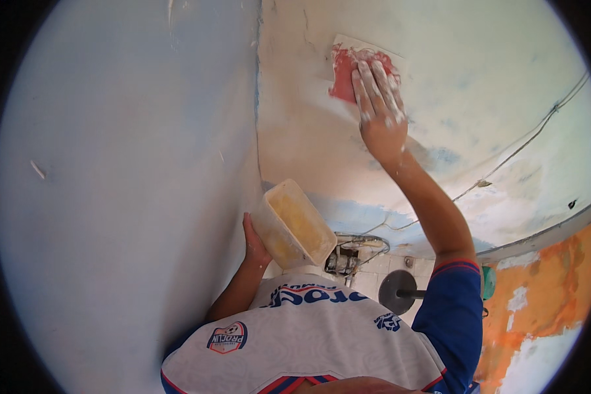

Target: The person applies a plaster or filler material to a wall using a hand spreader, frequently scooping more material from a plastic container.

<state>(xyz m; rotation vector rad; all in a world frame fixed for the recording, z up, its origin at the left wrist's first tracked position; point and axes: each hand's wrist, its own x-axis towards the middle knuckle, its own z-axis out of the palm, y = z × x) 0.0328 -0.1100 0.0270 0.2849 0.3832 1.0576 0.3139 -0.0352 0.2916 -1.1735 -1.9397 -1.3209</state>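
Observation:
My right hand (381, 108) is raised high and lies flat on a red spreader (343, 73), pressing it against the pale plastered wall (479, 72) just right of the corner. White paste smears the fingers and the edges of the spreader. My left hand (252, 241) is lower, near my chest, and grips the end of a rectangular translucent plastic tub (295, 225). The tub is tilted, and its inside is coated with yellowish paste.
A wall corner (259, 111) divides a light blue wall (125, 164) on the left from the patchy wall on the right. A thin wire (528, 138) runs across that wall. Below are a hole with pipes (347, 257), a dark round disc (398, 290) and an orange patched surface (551, 289).

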